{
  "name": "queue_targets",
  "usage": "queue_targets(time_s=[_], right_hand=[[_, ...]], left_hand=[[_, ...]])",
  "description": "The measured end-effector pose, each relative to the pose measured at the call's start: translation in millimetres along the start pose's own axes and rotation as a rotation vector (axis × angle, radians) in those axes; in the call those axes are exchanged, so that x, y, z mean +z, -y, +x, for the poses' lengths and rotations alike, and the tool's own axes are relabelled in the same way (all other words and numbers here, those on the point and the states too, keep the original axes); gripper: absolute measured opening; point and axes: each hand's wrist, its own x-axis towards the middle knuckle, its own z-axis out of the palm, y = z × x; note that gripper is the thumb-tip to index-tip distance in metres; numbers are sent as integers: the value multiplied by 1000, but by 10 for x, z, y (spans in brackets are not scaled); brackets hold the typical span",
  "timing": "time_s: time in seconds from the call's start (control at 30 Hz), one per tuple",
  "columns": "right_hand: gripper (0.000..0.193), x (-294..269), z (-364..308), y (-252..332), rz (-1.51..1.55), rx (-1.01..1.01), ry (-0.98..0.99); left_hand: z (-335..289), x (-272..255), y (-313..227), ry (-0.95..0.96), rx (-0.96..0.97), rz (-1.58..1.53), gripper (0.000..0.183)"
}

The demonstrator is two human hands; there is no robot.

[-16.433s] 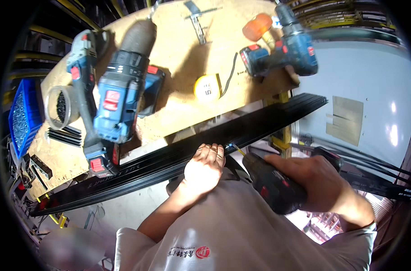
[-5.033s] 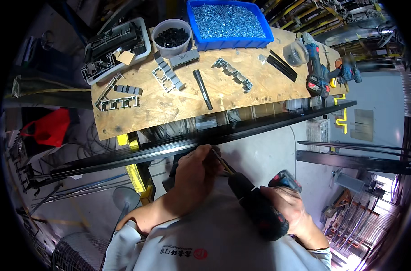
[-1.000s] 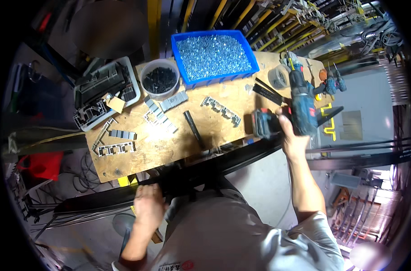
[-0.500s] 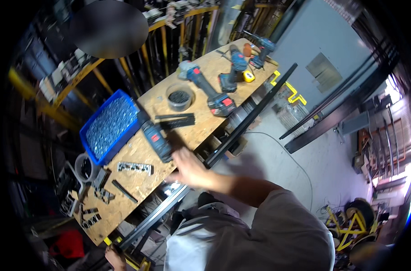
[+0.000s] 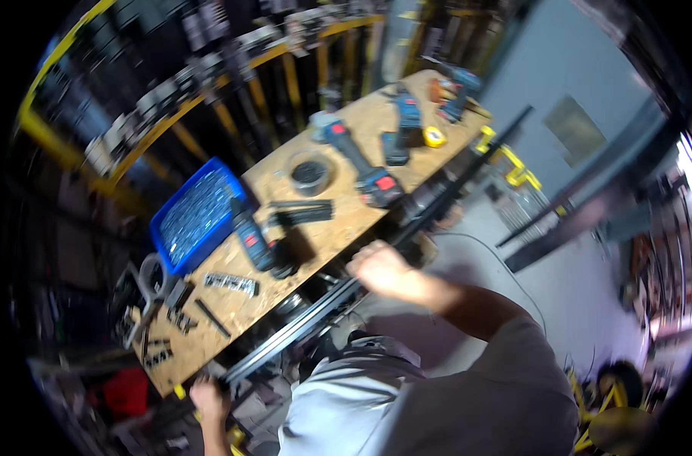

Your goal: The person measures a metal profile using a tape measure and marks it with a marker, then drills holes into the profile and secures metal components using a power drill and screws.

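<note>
A long metal profile (image 5: 294, 331), silver in its near part and dark farther off, runs slantwise along the bench's front edge. At its near left end my left hand (image 5: 209, 397) is closed around it. Farther along, my right hand (image 5: 380, 267), somewhat blurred, has its fingers curled over the profile. A blue-and-black cordless drill (image 5: 253, 242) lies on the wooden bench (image 5: 273, 262), left of my right hand and apart from it. Next to the drill are dark strips (image 5: 304, 211) and a silver slotted metal piece (image 5: 232, 284).
A blue bin (image 5: 197, 216) of small metal parts and a clear tub (image 5: 310, 173) of dark pieces stand on the bench. Farther right lie an angle grinder (image 5: 361, 163), another drill (image 5: 401, 129) and a yellow tape measure (image 5: 434, 137). A cable (image 5: 505, 266) crosses the floor.
My right hand has moved right, away from the drill's end, along the profile. The drill has shifted slightly on the bench. My left hand stays at the profile's near end. The view has shifted.
</note>
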Motion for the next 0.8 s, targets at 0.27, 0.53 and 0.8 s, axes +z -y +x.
queue_targets(time_s=[0.27,0.53,0.8], right_hand=[[39,-26,206,482,245,-275,-14],[38,115,151,280,213,-241,213],[40,153,169,180,204,-232,237]], left_hand=[[807,272,-1173,26,190,-149,14],[1111,299,-2152,-77,161,-210,18],[1059,346,-1838,-100,193,-234,16]])
